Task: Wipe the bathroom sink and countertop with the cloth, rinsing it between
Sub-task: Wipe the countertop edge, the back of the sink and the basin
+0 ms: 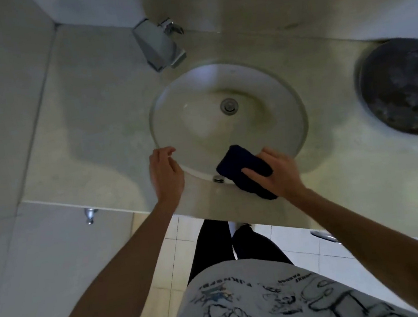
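Observation:
A round white sink (193, 123) is set into a pale countertop (90, 135), with a drain (229, 106) at its middle. A dark blue cloth (239, 164) lies over the sink's near rim. My right hand (277, 171) rests on the cloth with its fingers spread over it and presses it against the rim. My left hand (165, 173) hovers over the near left rim of the sink, fingers loosely curled, holding nothing. A chrome faucet (159, 44) stands at the back of the sink, and no water is visible running from it.
A dark round bowl (403, 86) stands on the countertop at the right. Tiled walls close in the left side and back. A small chrome knob (89, 215) sticks out below the counter edge. My legs and white floor tiles (304, 251) show underneath.

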### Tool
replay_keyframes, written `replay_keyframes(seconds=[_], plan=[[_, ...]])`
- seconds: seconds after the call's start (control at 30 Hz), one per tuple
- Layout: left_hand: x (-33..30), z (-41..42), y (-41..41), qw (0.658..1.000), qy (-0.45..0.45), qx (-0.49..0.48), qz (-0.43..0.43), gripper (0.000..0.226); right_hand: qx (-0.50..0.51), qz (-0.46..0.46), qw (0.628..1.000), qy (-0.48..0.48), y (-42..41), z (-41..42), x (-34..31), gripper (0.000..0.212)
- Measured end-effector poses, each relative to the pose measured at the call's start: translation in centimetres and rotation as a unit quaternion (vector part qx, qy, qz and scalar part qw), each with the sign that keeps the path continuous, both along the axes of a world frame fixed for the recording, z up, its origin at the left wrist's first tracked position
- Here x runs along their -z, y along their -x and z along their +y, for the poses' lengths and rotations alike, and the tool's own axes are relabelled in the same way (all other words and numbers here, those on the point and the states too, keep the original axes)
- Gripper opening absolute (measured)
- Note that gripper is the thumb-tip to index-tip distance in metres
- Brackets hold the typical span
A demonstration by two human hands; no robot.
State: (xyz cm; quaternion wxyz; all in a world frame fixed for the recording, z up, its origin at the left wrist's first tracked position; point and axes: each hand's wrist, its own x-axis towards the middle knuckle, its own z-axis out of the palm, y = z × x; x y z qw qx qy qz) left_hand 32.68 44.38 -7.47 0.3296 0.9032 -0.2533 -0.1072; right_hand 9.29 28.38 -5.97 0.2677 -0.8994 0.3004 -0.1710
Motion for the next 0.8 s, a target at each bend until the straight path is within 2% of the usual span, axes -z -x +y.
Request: replay_keyframes(seconds=[0.13, 0.23, 0.37, 0.47, 0.63, 0.8], plan=[[-0.1, 0.9, -1.4, 0.999, 0.037, -0.017, -0.029, 0.031, -0.178, 0.015, 0.98, 0.086, 0.5, 0.4, 1.4, 0.045], [-0.5, 1.3, -2.2, 0.995, 0.081, -0.058, -0.016, 0.028, -0.242, 0.02, 0.965, 0.102, -3.4, 3.6, 3.4, 0.045], [-1.1, 2.3, -3.6, 0.97, 0.147, -0.192, 0.023, 0.022, -0.212, 0.042, 0.973, 0.085, -10.4, 6.0, 3.8, 0.043], [-0.8, 3.1, -4.1, 0.96, 0.157, -0.229, 0.036, 0.021, -0.18, 0.062, 0.98, 0.064, -16.1, 5.9, 3.5, 0.042], [-0.2, 2.6, -4.5, 0.961, 0.154, -0.223, 0.051, 0.016, -0.116, 0.105, 0.986, 0.055, -25.2, 5.1, 2.2, 0.048], [-0.1, 0.5, -4.1, 0.982, 0.131, -0.124, 0.054, 0.013, 0.009, 0.13, 0.991, 0.041, -32.4, 1.7, 1.8, 0.052]])
